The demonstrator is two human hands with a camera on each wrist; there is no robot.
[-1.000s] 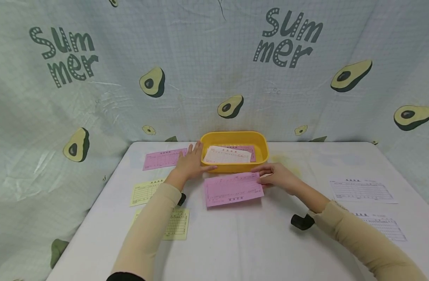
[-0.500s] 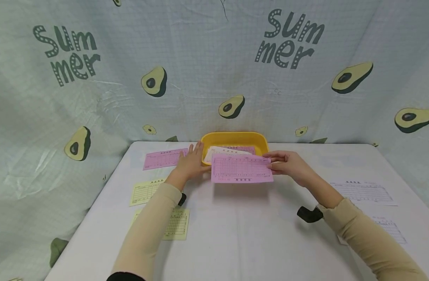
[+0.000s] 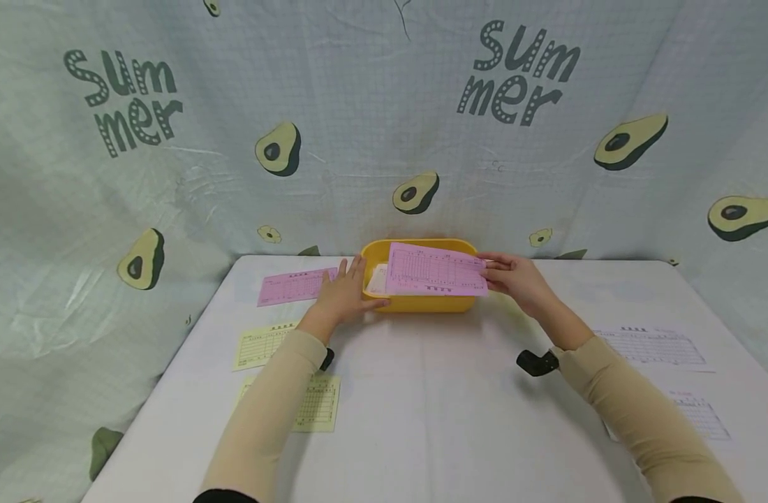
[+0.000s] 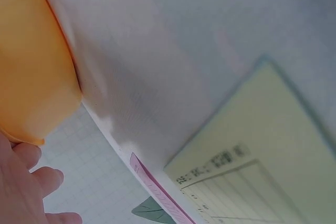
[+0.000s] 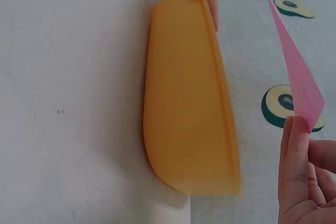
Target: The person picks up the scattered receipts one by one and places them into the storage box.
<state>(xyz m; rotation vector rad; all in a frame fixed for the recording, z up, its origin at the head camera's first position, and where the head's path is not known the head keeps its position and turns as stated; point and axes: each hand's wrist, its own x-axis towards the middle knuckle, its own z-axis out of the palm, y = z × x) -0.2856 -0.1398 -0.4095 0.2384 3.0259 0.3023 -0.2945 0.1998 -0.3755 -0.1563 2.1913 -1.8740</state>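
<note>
My right hand [image 3: 514, 281] pinches the right end of a pink printed form slip [image 3: 436, 271], which hangs tilted over the yellow plastic tub [image 3: 422, 304]. In the right wrist view the slip [image 5: 300, 77] stands above the rim, apart from the tub [image 5: 184, 93]. Spread fingers of my left hand [image 3: 341, 297] rest against the tub's left side, with the thumb along its front. A white slip [image 3: 378, 278] shows inside the tub at the left. The held slip hides most of the interior.
On the table's left lie a pink slip [image 3: 292, 286] and two yellow slips [image 3: 264, 346], [image 3: 319, 405], partly behind my left sleeve. White slips [image 3: 657, 347], [image 3: 701, 416] lie at right. A printed curtain [image 3: 359, 126] hangs behind the table.
My right hand has lifted the pink slip from in front of the tub and carried it up and back over the opening. The left hand has stayed at the tub.
</note>
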